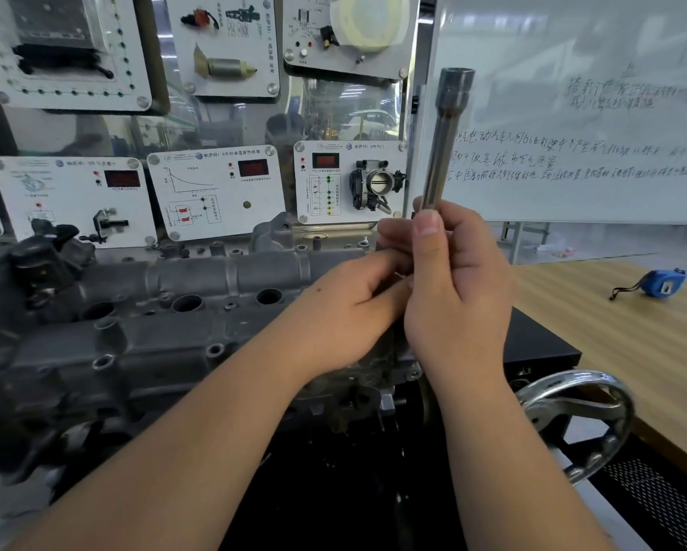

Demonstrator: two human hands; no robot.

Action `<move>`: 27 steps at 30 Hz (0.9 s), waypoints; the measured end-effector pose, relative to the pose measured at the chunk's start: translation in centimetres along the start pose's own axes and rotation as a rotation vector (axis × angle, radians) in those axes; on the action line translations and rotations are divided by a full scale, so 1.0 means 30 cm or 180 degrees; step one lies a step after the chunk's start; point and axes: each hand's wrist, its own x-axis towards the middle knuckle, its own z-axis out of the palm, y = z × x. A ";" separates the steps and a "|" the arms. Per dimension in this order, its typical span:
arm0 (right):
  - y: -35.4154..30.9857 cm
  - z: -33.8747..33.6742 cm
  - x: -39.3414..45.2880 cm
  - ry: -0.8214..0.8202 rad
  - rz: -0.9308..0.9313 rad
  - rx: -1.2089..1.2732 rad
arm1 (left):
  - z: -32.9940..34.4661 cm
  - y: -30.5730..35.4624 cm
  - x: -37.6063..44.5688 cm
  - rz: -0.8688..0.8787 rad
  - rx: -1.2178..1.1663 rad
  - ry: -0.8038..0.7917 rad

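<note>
A long socket (445, 141) is held upright above the right end of the engine head (174, 312), in front of the whiteboard (572, 113). Its open hex end is turned up. The lower end is enclosed by the grip of the right hand (457, 288), with the fingers wrapped round the shaft and the thumb laid along it. The left hand (353, 308) is brought in just beside it, its fingers curled toward the hidden bottom of the socket. Whether anything is pinched there cannot be told, since that end is covered by the right hand.

The work is judged to be the fitting or checking of something at the lower end of the socket before a plug well (269, 296) is entered.

Several risks are seen. Only the bottom of the shaft is held, so the long upper part could be tipped against the whiteboard or the display panels if the wrist is turned carelessly. A small part worked loose at the hidden end could be dropped into an open well or between the castings, where retrieval would be awkward. If the right grip is slackened while the left fingers are pulling, the socket could slide down and strike the head. The handwheel (580, 419) lies close under the right forearm and could be knocked.
</note>
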 end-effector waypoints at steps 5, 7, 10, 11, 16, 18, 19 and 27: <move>-0.013 -0.002 0.003 -0.0017 0.0013 0.0098 | 0.002 -0.002 0.003 0.0056 0.0043 0.0031; -0.007 -0.001 -0.002 -0.0010 0.0157 0.0269 | 0.007 -0.004 0.006 0.0069 0.0088 0.0030; 0.000 0.000 -0.007 0.0058 0.0191 0.0303 | 0.008 -0.005 0.004 0.0051 0.0048 0.0043; -0.001 0.001 -0.008 0.0058 0.0178 0.0286 | 0.007 -0.006 0.002 0.0053 0.0032 0.0034; -0.008 0.005 -0.004 0.0004 0.0076 0.0080 | 0.001 -0.011 -0.001 0.0086 0.0009 -0.0016; -0.011 0.002 -0.004 -0.0001 0.0122 0.0150 | 0.003 -0.009 0.001 0.0108 0.0063 0.0011; -0.011 0.003 -0.005 -0.0012 0.0165 0.0210 | 0.004 -0.008 0.002 0.0125 0.0108 0.0025; -0.010 -0.002 -0.006 0.0002 0.0139 0.0137 | 0.001 -0.009 0.001 0.0051 0.0032 0.0017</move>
